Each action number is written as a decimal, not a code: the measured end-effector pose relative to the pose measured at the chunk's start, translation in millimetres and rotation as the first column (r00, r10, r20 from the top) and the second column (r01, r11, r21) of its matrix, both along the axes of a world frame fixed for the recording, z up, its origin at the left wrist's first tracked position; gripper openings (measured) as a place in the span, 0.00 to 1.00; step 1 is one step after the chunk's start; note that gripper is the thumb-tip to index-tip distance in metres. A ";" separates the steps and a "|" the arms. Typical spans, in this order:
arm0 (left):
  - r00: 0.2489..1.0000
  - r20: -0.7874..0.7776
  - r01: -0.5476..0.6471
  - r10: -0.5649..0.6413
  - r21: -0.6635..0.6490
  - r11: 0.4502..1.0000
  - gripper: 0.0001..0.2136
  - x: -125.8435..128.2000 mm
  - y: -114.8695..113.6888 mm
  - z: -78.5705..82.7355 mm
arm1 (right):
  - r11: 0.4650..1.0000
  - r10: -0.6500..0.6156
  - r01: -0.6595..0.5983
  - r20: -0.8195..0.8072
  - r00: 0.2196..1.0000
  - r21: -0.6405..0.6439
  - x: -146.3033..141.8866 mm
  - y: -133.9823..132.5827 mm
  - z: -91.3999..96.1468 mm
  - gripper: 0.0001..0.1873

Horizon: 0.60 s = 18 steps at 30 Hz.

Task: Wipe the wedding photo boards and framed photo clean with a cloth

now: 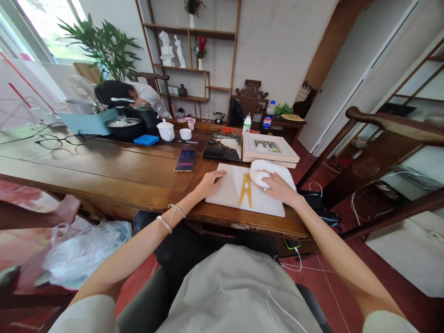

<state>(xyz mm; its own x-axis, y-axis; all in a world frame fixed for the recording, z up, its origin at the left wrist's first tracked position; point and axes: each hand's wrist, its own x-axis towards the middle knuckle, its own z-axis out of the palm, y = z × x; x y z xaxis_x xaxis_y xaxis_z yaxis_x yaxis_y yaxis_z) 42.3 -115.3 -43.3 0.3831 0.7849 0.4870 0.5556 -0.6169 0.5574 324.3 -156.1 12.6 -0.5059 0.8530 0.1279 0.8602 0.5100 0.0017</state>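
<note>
A white board [229, 196] lies flat at the near edge of the wooden table [114, 171]. A tan wooden piece shaped like a clothes peg [245, 189] rests on the board. My left hand [210, 181] lies on the board's left corner with its fingers curled down onto it. My right hand [274, 185], with a ring on one finger, presses on a white cloth [267, 170] that sits on the board's far right part, just right of the wooden piece.
Behind the board lie a framed picture [268, 148], a dark photo print [223, 147] and a phone [185, 160]. Farther back stand a Pepsi bottle [268, 118], a white teapot [166, 130], a blue box [146, 139] and glasses [57, 141]. A person sits at the far left end. A plastic bag [83, 252] lies on the floor.
</note>
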 end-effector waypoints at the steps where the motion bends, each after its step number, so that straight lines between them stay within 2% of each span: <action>1: 1.000 0.001 0.001 -0.001 0.000 1.000 0.17 -0.1 0.0 -0.1 | 1.000 -0.026 0.026 0.004 1.000 0.004 -0.6 8.5 -0.5 0.17; 3: 1.000 0.007 0.001 -0.001 -0.003 1.000 0.17 0.0 -0.1 -0.1 | 0.998 -0.067 0.067 0.011 0.998 0.002 -3.8 14.4 -1.0 0.19; 5: 1.000 0.015 -0.002 0.003 -0.011 1.000 0.17 0.3 -0.6 0.0 | 0.997 -0.073 0.074 0.019 0.997 -0.010 -9.4 3.0 -0.5 0.17; 9: 1.000 0.005 -0.002 0.002 0.000 1.000 0.17 0.4 -1.4 0.1 | 0.997 -0.030 0.032 0.036 0.999 -0.064 -23.5 -59.7 7.4 0.13; 11: 1.000 -0.005 -0.002 0.002 0.010 1.000 0.17 0.2 -1.5 -0.1 | 0.991 -0.025 0.033 0.060 0.998 -0.133 -28.1 -94.3 15.3 0.17; 13: 1.000 -0.007 -0.004 0.004 0.010 1.000 0.17 0.2 -1.2 -0.6 | 0.980 -0.003 0.018 0.077 0.997 -0.200 -29.2 -117.4 23.6 0.21; 15: 1.000 -0.008 -0.009 0.009 0.006 1.000 0.17 0.4 -0.8 -0.9 | 0.975 0.027 -0.012 0.063 0.998 -0.223 -27.0 -123.0 29.3 0.21; 18: 1.000 -0.011 -0.015 0.015 0.003 1.000 0.17 1.1 -0.7 -0.6 | 0.982 0.012 -0.008 0.020 1.000 -0.189 -21.9 -98.7 28.5 0.15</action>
